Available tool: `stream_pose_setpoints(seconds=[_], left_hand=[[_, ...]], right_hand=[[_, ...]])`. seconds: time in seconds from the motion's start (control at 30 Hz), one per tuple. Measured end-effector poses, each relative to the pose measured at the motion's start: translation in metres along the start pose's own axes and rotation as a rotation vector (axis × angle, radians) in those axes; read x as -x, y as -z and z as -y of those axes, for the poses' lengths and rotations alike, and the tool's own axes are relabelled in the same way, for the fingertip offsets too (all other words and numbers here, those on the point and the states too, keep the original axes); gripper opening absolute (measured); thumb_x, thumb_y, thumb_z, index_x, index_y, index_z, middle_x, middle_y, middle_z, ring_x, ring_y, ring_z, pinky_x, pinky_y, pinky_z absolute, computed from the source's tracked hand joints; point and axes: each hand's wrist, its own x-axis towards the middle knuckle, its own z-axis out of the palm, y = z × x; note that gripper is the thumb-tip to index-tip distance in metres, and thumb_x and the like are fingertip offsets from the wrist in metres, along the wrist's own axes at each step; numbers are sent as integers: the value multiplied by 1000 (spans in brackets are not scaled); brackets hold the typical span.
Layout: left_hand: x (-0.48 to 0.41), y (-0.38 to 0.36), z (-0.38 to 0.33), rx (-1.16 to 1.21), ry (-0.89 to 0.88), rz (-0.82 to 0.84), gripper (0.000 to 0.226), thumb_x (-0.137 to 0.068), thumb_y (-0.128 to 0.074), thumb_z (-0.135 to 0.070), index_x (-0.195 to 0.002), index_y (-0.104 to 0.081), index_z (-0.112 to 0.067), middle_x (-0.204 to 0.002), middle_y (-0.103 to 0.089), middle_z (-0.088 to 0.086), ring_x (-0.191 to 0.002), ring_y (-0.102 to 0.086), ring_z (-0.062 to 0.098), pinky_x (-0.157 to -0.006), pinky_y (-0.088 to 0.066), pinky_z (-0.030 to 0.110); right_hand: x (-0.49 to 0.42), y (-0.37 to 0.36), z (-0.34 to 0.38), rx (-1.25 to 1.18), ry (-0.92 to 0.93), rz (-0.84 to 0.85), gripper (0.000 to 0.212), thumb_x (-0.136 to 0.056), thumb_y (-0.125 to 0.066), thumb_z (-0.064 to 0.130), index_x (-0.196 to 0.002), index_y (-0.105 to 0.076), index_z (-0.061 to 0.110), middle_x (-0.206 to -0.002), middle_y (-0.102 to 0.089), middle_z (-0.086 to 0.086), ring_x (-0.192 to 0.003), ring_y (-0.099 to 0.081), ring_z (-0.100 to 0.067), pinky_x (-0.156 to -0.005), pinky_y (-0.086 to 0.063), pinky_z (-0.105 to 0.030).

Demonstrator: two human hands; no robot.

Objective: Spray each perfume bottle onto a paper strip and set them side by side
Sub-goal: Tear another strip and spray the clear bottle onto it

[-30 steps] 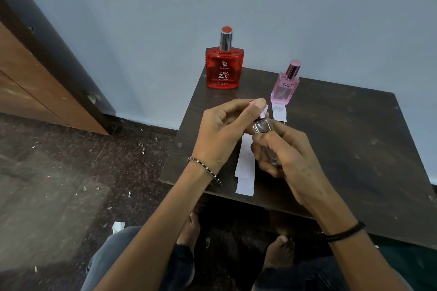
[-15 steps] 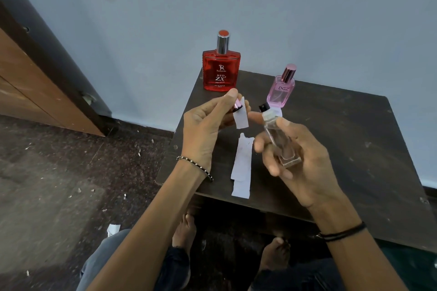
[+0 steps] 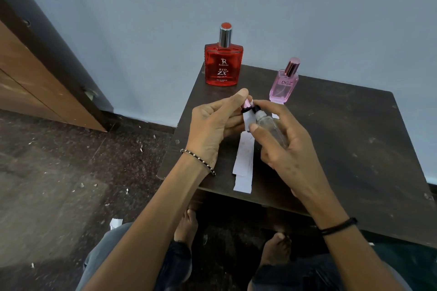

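The left hand (image 3: pixel 210 125) is holding a small paper strip (image 3: pixel 248 120) upright above the desk (image 3: pixel 343 149), its grip clamped on both the strip and a pink cap (image 3: pixel 246 105) pinched between thumb and fingers. The right hand (image 3: pixel 283 149) is gripping a clear bottle (image 3: pixel 269 129), its grip clamped around the glass body, with the forefinger resting on top of the black nozzle (image 3: pixel 256 109). The nozzle is sitting just beside the strip, pointing left toward it, and whether they are touching cannot be told. Both hands are hovering over the left part of the desk, near its middle from front to back. Under them, more white strips (image 3: pixel 243 163) are lying overlapped in a line running toward the near edge, the nearest one hanging slightly over that edge. At the far left corner a red bottle (image 3: pixel 223 64) is standing upright with its silver cap on. To its right, well apart from it, a pink bottle (image 3: pixel 282 88) is standing capped, with another bit of paper (image 3: pixel 275 116) lying just in front of it. A beaded bracelet is circling the left wrist and a dark band the right. Bare feet are showing on the floor (image 3: pixel 59 172) under the desk's near edge.
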Motion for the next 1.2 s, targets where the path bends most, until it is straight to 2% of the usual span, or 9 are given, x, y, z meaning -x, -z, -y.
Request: stream_pose_setpoints(seconds=[0.13,0.33,0.43,0.53,0.7,0.93,1.03,1.13,1.2], left_hand=[[-2,3,0,39,63,36,31,-93,-68,-26,-106,-76,0,-104,-78,19,-92,-77,27,-75,-62,32],[-3,6,-1,88,112,72,25,-94,-67,-25,-101,-76,-3,-101,-79,15,-88,-77,23,-74,-63,31],[-4,5,-1,91,115,68,20,-93,-68,-23,-95,-77,-5,-100,-78,14,-85,-76,22,-72,-63,30],[-4,4,0,93,124,66,19,-93,-68,-22,-93,-77,-5,-98,-78,13,-83,-76,22,-72,-64,31],[-5,5,0,97,140,65,29,-93,-68,-23,-106,-74,2,-109,-76,19,-87,-77,25,-78,-64,34],[-4,5,1,89,159,71,28,-93,-68,-23,-105,-74,2,-109,-76,19,-89,-76,25,-74,-64,32],[-5,6,1,77,160,73,25,-93,-69,-23,-101,-75,0,-107,-77,17,-92,-75,27,-78,-64,33],[-5,6,1,87,151,70,28,-93,-68,-24,-106,-74,1,-108,-77,15,-91,-76,24,-73,-63,31],[-5,6,0,103,146,71,32,-94,-67,-23,-111,-72,3,-109,-77,17,-90,-77,24,-73,-63,31]], right_hand=[[2,-1,2,81,29,1,41,-97,-63,36,-137,-53,42,-118,-61,26,-103,-62,4,-83,-60,-29],[2,-2,1,151,105,10,39,-98,-64,30,-134,-53,39,-111,-59,30,-98,-61,12,-79,-50,-6],[1,-3,-1,268,177,-5,43,-98,-65,26,-139,-53,29,-104,-58,25,-90,-59,18,-78,-43,1],[0,-5,-4,358,212,-12,47,-98,-64,26,-143,-50,20,-99,-58,15,-84,-56,21,-74,-41,3],[0,-7,-5,383,222,12,43,-100,-60,26,-140,-47,20,-85,-50,25,-85,-57,16,-69,-43,2],[-2,-7,-9,404,219,18,40,-100,-60,25,-138,-49,18,-83,-53,19,-77,-58,15,-66,-42,1],[-1,-7,-9,414,237,10,40,-99,-61,24,-137,-50,18,-85,-55,18,-74,-58,11,-67,-42,0],[0,-6,-7,363,224,-22,39,-99,-62,26,-136,-52,22,-84,-55,23,-78,-59,13,-67,-42,0],[1,-3,-6,320,210,-47,39,-98,-64,29,-135,-53,25,-85,-59,20,-77,-61,7,-67,-44,-3]])
